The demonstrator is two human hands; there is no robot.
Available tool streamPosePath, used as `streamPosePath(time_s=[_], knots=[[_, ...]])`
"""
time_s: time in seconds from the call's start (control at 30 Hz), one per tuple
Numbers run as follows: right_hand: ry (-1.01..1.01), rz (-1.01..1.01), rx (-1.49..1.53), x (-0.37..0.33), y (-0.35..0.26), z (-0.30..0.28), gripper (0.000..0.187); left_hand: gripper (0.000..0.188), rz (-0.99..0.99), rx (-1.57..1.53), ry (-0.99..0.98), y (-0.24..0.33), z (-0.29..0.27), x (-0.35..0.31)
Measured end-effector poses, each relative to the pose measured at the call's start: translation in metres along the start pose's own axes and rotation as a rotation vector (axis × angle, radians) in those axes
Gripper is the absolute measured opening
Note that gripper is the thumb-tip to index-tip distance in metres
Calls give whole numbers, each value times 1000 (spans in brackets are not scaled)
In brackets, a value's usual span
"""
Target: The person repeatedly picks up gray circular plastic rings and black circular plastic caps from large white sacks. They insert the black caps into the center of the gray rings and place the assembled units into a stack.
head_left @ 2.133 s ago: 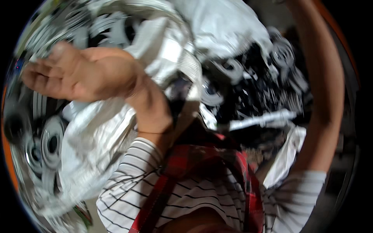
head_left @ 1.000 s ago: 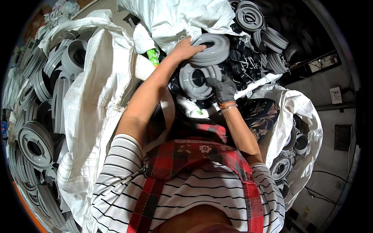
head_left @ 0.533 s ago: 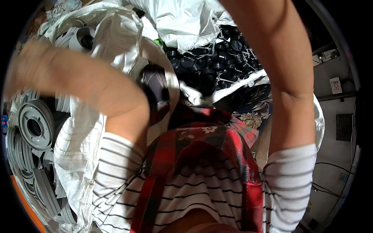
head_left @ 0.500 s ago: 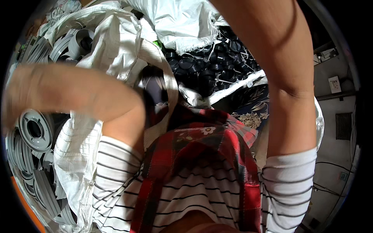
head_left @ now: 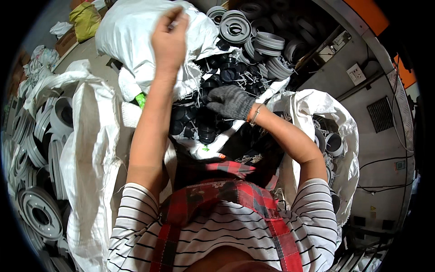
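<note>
My bare left hand (head_left: pixel 169 43) is raised in front of the stuffed white sack, slightly blurred. Its fingers curl toward the thumb, and whatever lies between them is too small to make out. In a grey knitted glove, my right hand (head_left: pixel 232 103) reaches over a heap of small black plastic caps (head_left: pixel 207 134), several with pale thin stems. The gloved fingers are bent together at the caps, and their tips are partly hidden. White sack fabric (head_left: pixel 230 136) edges the heap on the near side.
A full white sack (head_left: pixel 131 34) stands behind the heap. Grey plastic rings (head_left: pixel 270 44) pile up at the back right. Open sacks stand at left (head_left: pixel 93 149) and right (head_left: pixel 337 113); more grey flanged rings (head_left: pixel 41 213) lie far left. A grey panel (head_left: pixel 362 118) with a socket bounds the right.
My left hand has swung from the far left to the upper middle. The right hand has come down into view at the black caps. The view has shifted, showing more of the back.
</note>
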State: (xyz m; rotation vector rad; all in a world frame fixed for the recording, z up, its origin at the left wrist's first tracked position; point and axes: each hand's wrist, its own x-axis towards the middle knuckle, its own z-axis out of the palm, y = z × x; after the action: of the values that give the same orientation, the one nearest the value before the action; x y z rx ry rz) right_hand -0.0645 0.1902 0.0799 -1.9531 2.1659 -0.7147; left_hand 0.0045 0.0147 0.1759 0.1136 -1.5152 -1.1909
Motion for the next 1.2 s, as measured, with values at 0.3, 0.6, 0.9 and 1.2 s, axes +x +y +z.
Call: streamPosePath(time_s=[0.3, 0.6, 0.9, 1.2], knots=[[7, 363, -38, 27, 124, -10, 38, 57, -411, 967, -695, -238, -3, -64], [102, 355, -575, 147, 260, -25, 66, 54, 172, 1412, -720, -329, -129, -1], [-49, 456, -875, 201, 371, -19, 45, 51, 170, 1436, -622, -347, -145, 7], [-209, 539, -624, 145, 274, -28, 44, 55, 65, 1371, -651, -358, -142, -4]])
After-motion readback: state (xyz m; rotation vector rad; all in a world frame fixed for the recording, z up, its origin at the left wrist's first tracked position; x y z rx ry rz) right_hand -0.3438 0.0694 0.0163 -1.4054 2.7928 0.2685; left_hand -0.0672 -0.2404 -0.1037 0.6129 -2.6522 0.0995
